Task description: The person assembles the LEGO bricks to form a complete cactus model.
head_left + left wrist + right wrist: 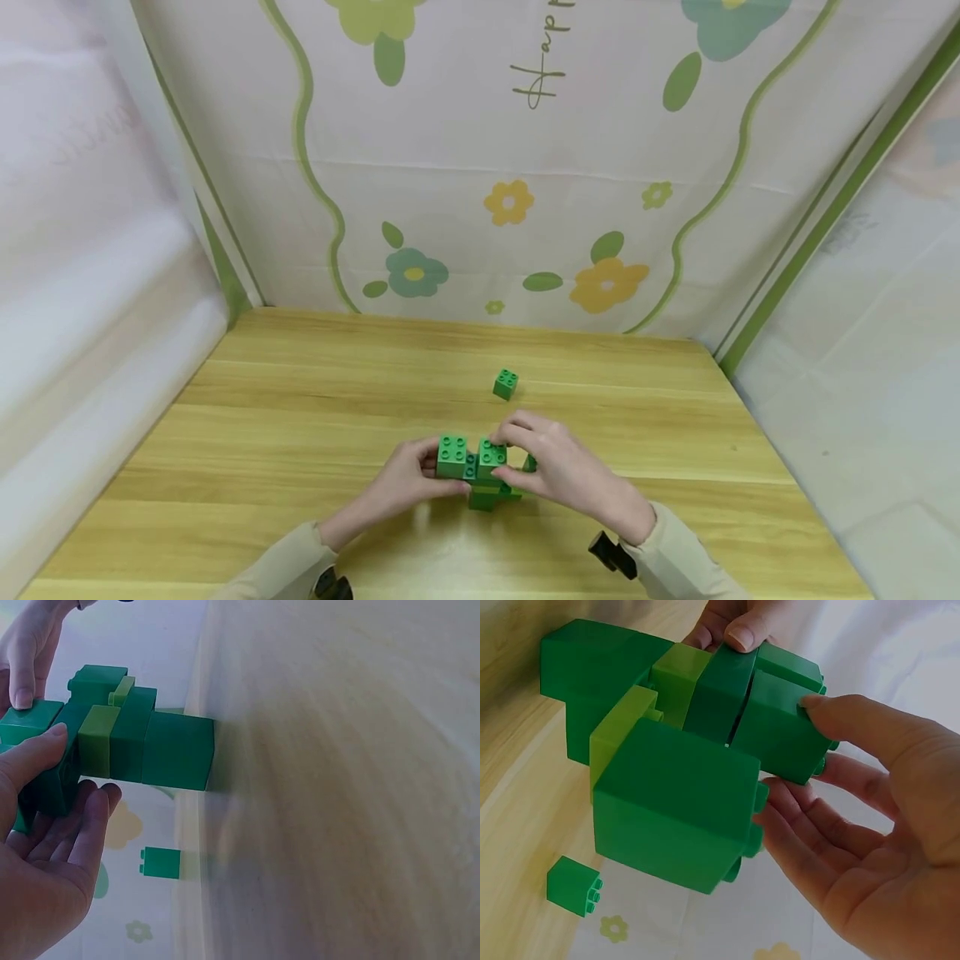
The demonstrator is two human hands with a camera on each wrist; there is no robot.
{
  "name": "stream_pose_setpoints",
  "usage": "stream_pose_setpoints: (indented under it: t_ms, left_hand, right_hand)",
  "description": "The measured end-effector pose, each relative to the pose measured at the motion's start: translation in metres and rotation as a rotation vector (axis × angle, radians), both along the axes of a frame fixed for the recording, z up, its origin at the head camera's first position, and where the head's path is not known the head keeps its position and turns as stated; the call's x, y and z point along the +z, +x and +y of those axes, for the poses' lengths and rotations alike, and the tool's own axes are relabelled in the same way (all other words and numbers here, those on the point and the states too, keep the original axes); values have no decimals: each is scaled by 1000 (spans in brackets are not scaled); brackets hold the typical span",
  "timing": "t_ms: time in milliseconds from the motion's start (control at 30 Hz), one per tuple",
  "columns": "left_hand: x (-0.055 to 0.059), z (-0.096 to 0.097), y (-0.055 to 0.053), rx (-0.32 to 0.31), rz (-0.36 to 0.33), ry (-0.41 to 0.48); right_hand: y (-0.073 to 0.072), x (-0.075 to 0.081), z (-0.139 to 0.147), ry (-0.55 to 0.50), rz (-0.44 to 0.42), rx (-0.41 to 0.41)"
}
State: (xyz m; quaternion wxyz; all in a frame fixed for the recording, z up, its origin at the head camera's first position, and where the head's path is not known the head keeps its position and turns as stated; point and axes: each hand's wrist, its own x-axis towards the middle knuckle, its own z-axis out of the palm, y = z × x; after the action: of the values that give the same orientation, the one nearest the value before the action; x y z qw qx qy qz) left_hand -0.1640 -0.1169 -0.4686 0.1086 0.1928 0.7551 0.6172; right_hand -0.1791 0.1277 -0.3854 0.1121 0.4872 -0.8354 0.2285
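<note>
A structure of green and lime-green toy building blocks [482, 502] stands on the table near its front. My left hand [405, 479] grips its upper left side, the thumb in front on a dark green block [56, 776]. On top sit two studded blocks, a left one [452, 468] and a right one [491, 469]. My right hand [558, 467] pinches that right block between thumb and fingers. A thin dark line shows between it and the block below in the right wrist view. Another green block [675, 802] juts from the structure's right side.
A loose green block [506, 384] lies on the wooden table [337, 375] beyond the hands. Behind the table hangs a flower-print cloth [450, 167]. White cloth walls [97, 250] stand at the left and right.
</note>
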Motion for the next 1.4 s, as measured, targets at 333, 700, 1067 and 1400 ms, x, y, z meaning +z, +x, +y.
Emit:
stream_pose_setpoints:
  t_ms: [333,700,1067,1400]
  left_hand:
    - [2,0,-2,7,15,1]
    - [5,0,1,4,9,9]
    - [3,-1,3,8,6,-3]
    - [3,0,4,-1,-6,6]
  right_hand:
    - [3,6,-3,21,-19,-32]
    - [8,1,-6,14,-28,-87]
    - [5,3,1,61,26,-22]
    - [-20,6,9,-83,75,29]
